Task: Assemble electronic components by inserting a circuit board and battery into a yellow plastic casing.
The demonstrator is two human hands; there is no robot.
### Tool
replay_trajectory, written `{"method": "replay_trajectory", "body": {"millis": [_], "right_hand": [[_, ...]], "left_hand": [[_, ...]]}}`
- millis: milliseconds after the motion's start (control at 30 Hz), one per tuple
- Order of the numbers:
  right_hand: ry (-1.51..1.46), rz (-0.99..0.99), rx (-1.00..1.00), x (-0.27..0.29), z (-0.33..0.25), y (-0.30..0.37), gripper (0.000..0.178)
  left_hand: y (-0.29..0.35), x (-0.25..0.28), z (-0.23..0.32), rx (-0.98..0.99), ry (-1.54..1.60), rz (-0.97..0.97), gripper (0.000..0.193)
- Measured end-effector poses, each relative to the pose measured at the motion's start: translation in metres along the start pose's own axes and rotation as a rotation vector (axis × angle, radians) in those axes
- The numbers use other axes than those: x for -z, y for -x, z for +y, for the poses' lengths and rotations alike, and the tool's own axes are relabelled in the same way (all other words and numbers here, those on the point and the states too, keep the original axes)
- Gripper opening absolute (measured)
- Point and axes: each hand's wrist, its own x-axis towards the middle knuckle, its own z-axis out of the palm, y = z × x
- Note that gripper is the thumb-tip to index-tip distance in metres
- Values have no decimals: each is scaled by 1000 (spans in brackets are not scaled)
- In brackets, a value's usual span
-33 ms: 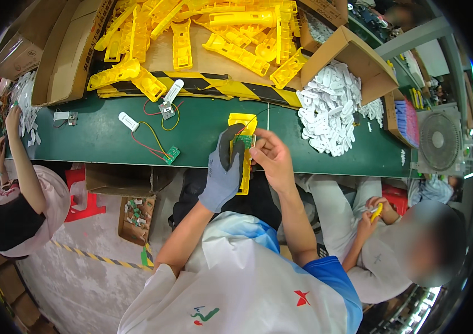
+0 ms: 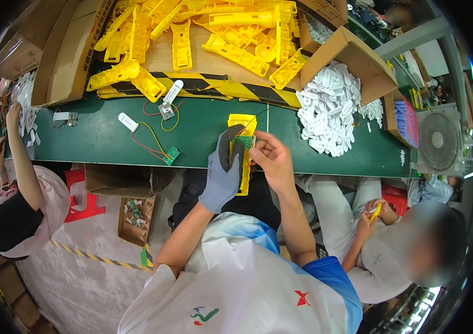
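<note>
Yellow shell (image 2: 242, 119), in the head view: it spans the worktop's (image 2: 192, 125) near edge, gripped by the gloved left hand (image 2: 225, 164). Fitting its green circuit board (image 2: 246, 140) seems in hand; the next move likely calls for steadiness. The bare right hand (image 2: 274, 158) curls at the board's right edge; whether its fingers pinch, one cannot tell.

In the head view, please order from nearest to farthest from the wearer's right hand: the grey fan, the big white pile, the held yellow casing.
1. Held yellow casing, left of the right hand.
2. Big white pile, ahead and right.
3. Grey fan, far right.
</note>
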Motion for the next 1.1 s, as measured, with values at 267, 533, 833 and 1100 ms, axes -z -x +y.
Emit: {"method": "replay_trajectory", "body": {"millis": [267, 533, 833, 1100], "right_hand": [[42, 89, 71, -3, -4, 8, 45], [203, 66, 138, -5, 1, 8, 43], [149, 159, 140, -18, 0, 16, 34], [155, 154, 166, -19, 2, 15, 31]], "left_hand": [[1, -5, 6, -40, -107, -22, 31], [-3, -5, 5, -126, -209, 8, 24], [-1, -7, 2, -207, -217, 37, 20], [-1, -3, 3, -63, -45, 5, 19]]}}
